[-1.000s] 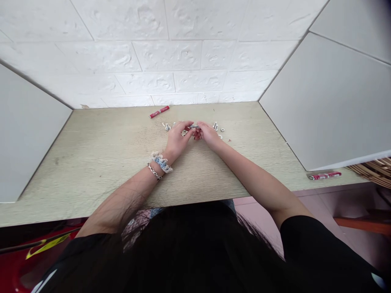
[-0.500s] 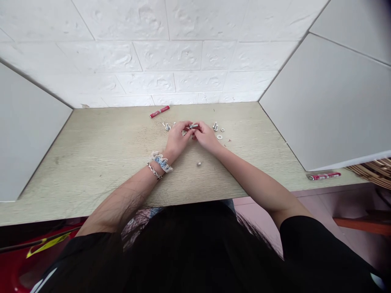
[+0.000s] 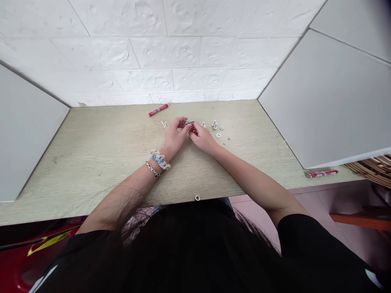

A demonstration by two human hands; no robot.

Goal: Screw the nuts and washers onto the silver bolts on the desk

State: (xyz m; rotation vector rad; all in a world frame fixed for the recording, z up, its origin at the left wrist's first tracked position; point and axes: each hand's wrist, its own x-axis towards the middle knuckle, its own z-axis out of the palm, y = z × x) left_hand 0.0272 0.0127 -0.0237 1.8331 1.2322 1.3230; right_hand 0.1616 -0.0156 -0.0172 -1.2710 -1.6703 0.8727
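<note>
My left hand point(image 3: 175, 136) pinches a silver bolt point(image 3: 190, 121) near one end, above the back-middle of the table. Close against it, my right hand point(image 3: 202, 138) has its fingers curled by the bolt's other side; what those fingertips hold, if anything, is hidden. A nut point(image 3: 197, 198) lies at the table's front edge, below both hands. Several bolts point(image 3: 214, 125) stand to the right of my right hand, with a washer point(image 3: 218, 135) and a small nut point(image 3: 221, 128) beside them. Another bolt point(image 3: 166, 125) is just left of my left hand.
A red tube point(image 3: 158, 110) lies at the back of the table point(image 3: 91, 162), and another red tube point(image 3: 322, 173) at the right front. Grey panels point(image 3: 330, 106) flank the table, a white brick wall is behind, and a wicker basket point(image 3: 372, 169) is at the far right.
The nut has moved from the middle of the table to its front edge. Both hands have shifted slightly left and up with the bolt, and a bolt behind my right hand now shows.
</note>
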